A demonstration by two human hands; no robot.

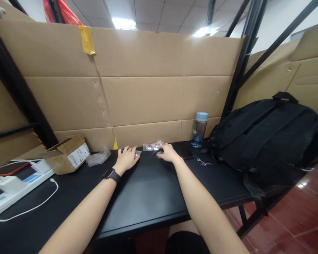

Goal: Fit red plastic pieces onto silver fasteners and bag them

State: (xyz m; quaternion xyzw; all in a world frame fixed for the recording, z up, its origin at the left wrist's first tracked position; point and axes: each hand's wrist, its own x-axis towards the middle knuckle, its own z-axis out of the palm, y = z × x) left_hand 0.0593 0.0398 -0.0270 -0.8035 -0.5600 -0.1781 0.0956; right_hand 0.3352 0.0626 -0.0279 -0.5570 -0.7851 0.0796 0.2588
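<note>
Head view: clear packets [152, 145] at twelve o'clock on desk [148, 187]; left hand [126, 158], eight o'clock from these, on one packet [138, 153]; right hand [168, 153], four o'clock, on another packet [158, 154]; pinching or resting, cannot tell; water bottle [199, 131] at three.

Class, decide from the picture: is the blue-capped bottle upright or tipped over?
Upright: the bottle stands with its cap on top, base down on the table.

The clear packets [153, 146] show red flecks, the table [148, 190] and backpack [265, 134] are black, the bottle lid [202, 116] pale blue.
</note>
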